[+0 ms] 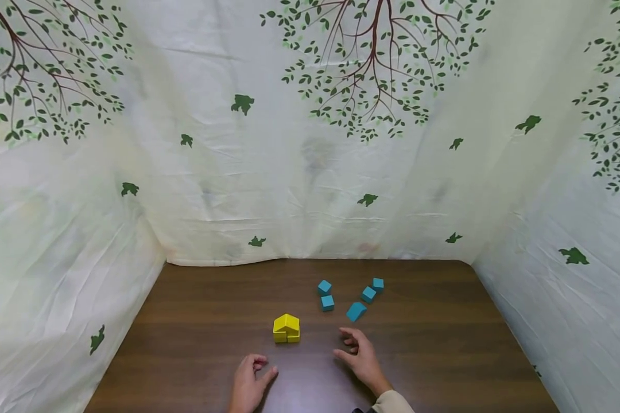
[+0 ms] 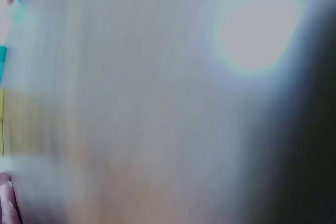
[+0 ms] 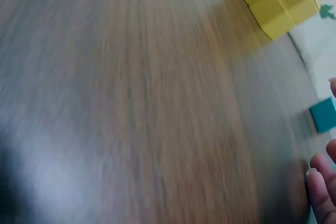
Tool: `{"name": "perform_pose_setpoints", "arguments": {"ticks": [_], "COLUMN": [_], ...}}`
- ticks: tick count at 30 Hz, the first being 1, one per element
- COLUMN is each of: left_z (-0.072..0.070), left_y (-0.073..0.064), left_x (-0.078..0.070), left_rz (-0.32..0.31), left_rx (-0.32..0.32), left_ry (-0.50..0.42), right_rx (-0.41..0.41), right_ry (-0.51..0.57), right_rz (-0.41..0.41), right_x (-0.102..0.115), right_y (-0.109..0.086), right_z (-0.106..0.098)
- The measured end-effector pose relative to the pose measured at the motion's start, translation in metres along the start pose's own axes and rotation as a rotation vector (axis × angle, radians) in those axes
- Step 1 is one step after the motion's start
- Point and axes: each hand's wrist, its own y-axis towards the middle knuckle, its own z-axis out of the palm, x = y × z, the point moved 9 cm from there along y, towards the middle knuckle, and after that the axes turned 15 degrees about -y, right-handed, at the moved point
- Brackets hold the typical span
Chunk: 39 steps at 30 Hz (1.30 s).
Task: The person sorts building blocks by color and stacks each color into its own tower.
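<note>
Yellow blocks [image 1: 286,324] stand together in the middle of the table, a peaked top over smaller pieces; part of them shows in the right wrist view as yellow faces [image 3: 281,3]. My left hand [image 1: 250,381] is just in front and to the left of them, thumb and fingers apart, with nothing held. To their right, my right hand [image 1: 361,358] has loosely bent fingers and holds nothing. Its fingertips are near a larger blue block [image 1: 356,311] but apart from it. The left wrist view is mostly blurred.
Two blue cubes [image 1: 327,303] sit behind and right of the yellow blocks. Two more blue cubes [image 1: 368,294] lie farther right, toward the back. The brown wooden table [image 1: 212,298] is bordered by a white cloth [image 1: 310,183] with printed leaves and branches.
</note>
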Motion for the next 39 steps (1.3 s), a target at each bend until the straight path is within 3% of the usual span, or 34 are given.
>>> {"name": "perform_pose_setpoints", "arguments": {"ticks": [4, 7, 13, 19, 24, 34, 39], "left_z": [0.012, 0.029, 0.069, 0.107, 0.128, 0.152, 0.159], "left_y": [-0.015, -0.022, -0.024, -0.006, 0.014, 0.042, 0.051], "left_x": [0.004, 0.001, -0.020, -0.034, -0.042, -0.058, -0.066], "left_rz": [-0.111, -0.142, -0.068, -0.018, 0.025, 0.124, 0.142], "left_rx": [0.004, 0.040, 0.080, 0.090, 0.072, 0.027, 0.014], "left_ry": [0.003, -0.047, -0.186, -0.306, -0.331, -0.253, -0.278], "right_rx": [-0.021, -0.038, -0.053, -0.080, -0.083, -0.083, -0.063], "right_ry": [-0.007, -0.003, -0.006, -0.030, -0.068, -0.112, -0.159], "right_rz": [0.033, 0.044, 0.058, 0.060, 0.048, -0.084, -0.145], "right_x": [-0.010, -0.015, -0.020, -0.020, -0.020, -0.006, 0.001], "right_y": [-0.005, -0.008, -0.007, 0.004, 0.019, 0.053, 0.069], "right_z": [-0.009, -0.014, -0.020, -0.026, -0.030, -0.033, -0.030]}}
